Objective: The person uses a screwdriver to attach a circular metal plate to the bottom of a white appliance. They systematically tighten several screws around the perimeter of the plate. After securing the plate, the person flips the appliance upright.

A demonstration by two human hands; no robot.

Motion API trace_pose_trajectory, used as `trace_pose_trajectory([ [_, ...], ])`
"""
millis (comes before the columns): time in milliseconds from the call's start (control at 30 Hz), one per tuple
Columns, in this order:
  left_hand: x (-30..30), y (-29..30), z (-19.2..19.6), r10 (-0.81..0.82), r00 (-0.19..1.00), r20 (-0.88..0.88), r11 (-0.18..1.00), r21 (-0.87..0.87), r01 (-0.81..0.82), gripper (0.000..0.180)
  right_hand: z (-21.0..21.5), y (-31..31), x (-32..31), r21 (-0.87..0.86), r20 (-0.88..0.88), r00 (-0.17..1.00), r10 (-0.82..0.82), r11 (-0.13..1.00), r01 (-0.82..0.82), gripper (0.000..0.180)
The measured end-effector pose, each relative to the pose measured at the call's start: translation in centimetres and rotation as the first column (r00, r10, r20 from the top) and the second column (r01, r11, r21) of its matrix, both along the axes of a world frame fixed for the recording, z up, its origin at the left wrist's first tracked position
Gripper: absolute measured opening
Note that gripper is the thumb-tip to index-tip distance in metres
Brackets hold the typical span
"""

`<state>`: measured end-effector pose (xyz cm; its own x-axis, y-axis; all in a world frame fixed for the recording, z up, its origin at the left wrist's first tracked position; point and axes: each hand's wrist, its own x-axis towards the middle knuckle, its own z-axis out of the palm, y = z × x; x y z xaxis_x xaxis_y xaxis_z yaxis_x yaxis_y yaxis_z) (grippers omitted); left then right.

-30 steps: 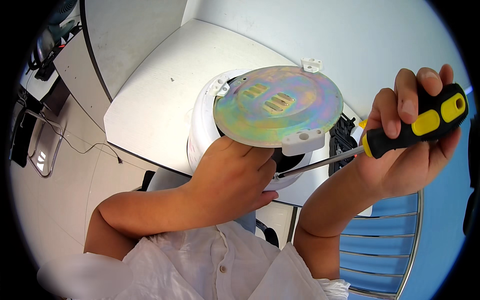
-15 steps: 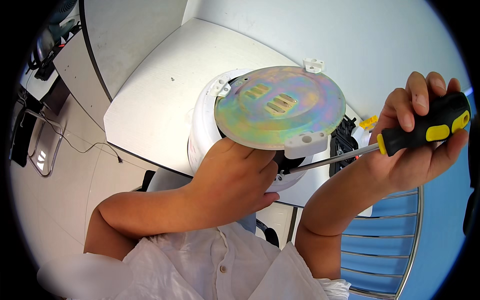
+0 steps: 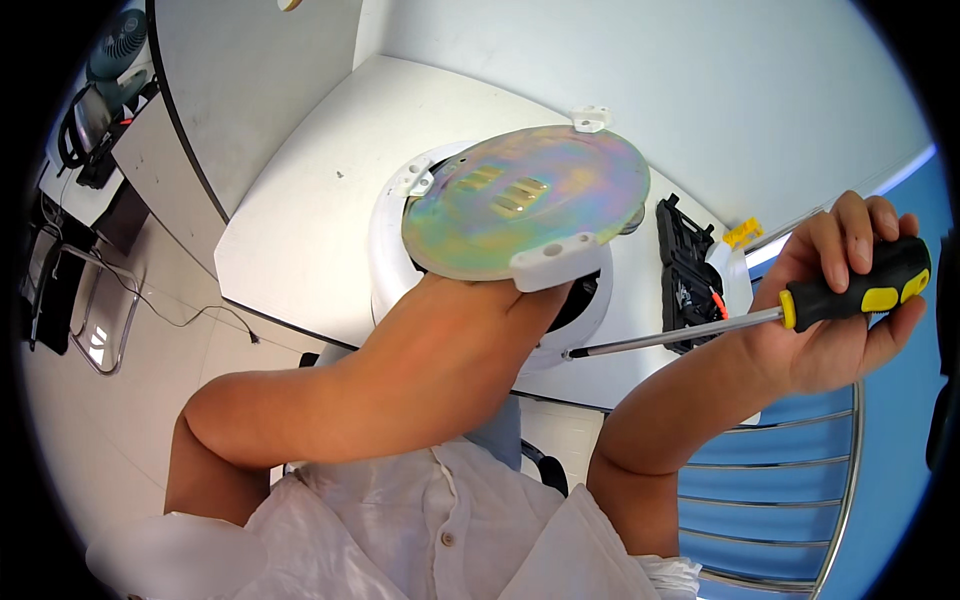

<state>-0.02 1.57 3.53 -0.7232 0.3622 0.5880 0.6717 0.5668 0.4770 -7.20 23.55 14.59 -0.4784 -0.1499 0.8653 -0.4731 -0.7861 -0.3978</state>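
Observation:
A round iridescent metal plate (image 3: 525,200) with white plastic tabs is tilted up over a white round housing (image 3: 390,260) on the white table (image 3: 300,230). My left hand (image 3: 470,320) reaches under the plate's near edge; its fingers are hidden, so I cannot tell what they grip. My right hand (image 3: 840,300) is shut on the black-and-yellow handle of a screwdriver (image 3: 760,320). The screwdriver's shaft points left, and its tip sits at the housing's near rim below the plate.
A black tool case (image 3: 685,270) with small parts lies on the table to the right of the housing, with a yellow piece (image 3: 742,233) behind it. A blue slatted chair (image 3: 780,500) stands at lower right. A grey partition (image 3: 240,90) rises at the left, with cables and a fan on the floor side.
My left hand has slid further under the plate, hiding its fingers. My right hand has lowered and levelled the screwdriver, bringing its tip to the housing rim.

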Motion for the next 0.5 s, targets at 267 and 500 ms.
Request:
trace_pose_trajectory([
  [267,-0.6,1.3,1.5,-0.099,0.922,0.375,0.985,-0.094,0.144,0.032,-0.6,2.8,1.3,-0.065,-0.026,1.0,-0.011,0.998,0.009,0.045],
  [500,-1.5,2.5,2.3,-0.113,0.932,0.345,0.991,-0.031,0.132,0.032,-1.7,4.3,1.3,-0.121,-0.003,0.999,0.043,0.992,-0.043,0.045],
])
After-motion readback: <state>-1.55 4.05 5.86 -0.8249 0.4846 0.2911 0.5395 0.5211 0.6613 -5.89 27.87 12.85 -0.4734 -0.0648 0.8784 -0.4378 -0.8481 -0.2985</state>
